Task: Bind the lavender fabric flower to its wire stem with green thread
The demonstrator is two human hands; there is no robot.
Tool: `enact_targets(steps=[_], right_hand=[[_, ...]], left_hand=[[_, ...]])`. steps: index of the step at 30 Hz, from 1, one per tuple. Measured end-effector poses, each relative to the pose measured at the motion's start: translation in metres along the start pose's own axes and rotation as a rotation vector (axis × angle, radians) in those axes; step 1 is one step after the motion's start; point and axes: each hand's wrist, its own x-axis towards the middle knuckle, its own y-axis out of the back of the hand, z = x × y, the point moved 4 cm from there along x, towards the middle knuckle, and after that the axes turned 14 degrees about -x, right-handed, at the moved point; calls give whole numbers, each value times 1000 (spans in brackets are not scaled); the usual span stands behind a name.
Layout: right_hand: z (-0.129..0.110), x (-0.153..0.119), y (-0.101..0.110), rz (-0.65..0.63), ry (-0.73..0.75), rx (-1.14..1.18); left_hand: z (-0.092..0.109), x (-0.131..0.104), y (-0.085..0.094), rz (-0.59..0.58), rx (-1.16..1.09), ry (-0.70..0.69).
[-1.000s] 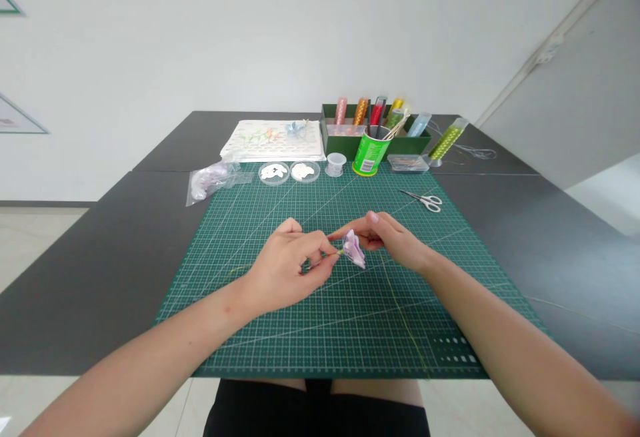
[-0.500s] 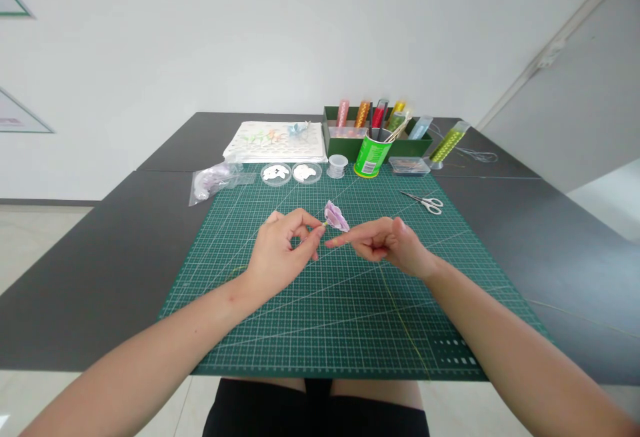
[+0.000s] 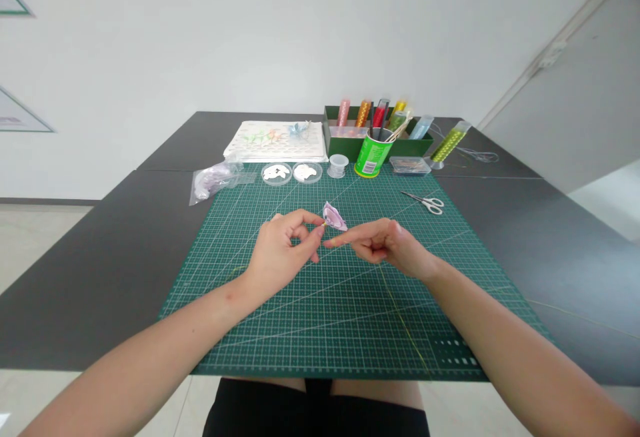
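My left hand (image 3: 285, 244) pinches the short stem of a pale purple flower (image 3: 334, 218) between thumb and index finger, above the green cutting mat (image 3: 310, 330). The flower tilts to the right. Close beside it is my right hand (image 3: 383, 240), index finger stretched toward the stem just below the petals and the other fingers curled in. From under those curled fingers a thin yellow-green thread (image 3: 400, 314) runs down to the mat's front edge. The grip on the thread itself is hidden.
White-handled scissors (image 3: 431, 205) lie at the mat's right. Behind stand a green can (image 3: 373, 156) with sticks, a dark green box (image 3: 345, 150) of thread spools, a clear spool (image 3: 338, 166), two dishes (image 3: 276, 182) of white pieces, a plastic bag (image 3: 215, 180) and a white board (image 3: 280, 150).
The flower has turned a little about its stem, showing its petals at another angle. Both hands have stayed almost in place.
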Motion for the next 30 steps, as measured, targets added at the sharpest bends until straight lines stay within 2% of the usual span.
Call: enact_targets(steps=[5,9,13,15,17,20,23,25,28,30], right_hand=[[10,1,5,143,-205,137],[15,3,3,214,-267,354],[21,5,0,276,-335,415],[26,5,3,357,-373,280],[29,4,7,474,-388,-7],[23,3,8,585,-315,-390],[14,4,0,557,-224,-440],[9,5,-9,462,-178,-303],[5,7,-24,277,-168,37],[2,5,-27,298,-183,99]], left_hand=[[-4,3,6,71,-156,73],[-6,4,8,93,-206,77],[-7,5,9,116,-221,61],[-8,5,9,122,-224,62],[-7,5,9,113,-226,63],[-5,4,6,86,-214,56],[-4,3,4,66,-206,53],[-4,2,3,57,-209,56],[-5,3,3,56,-206,62],[-6,3,3,65,-199,59]])
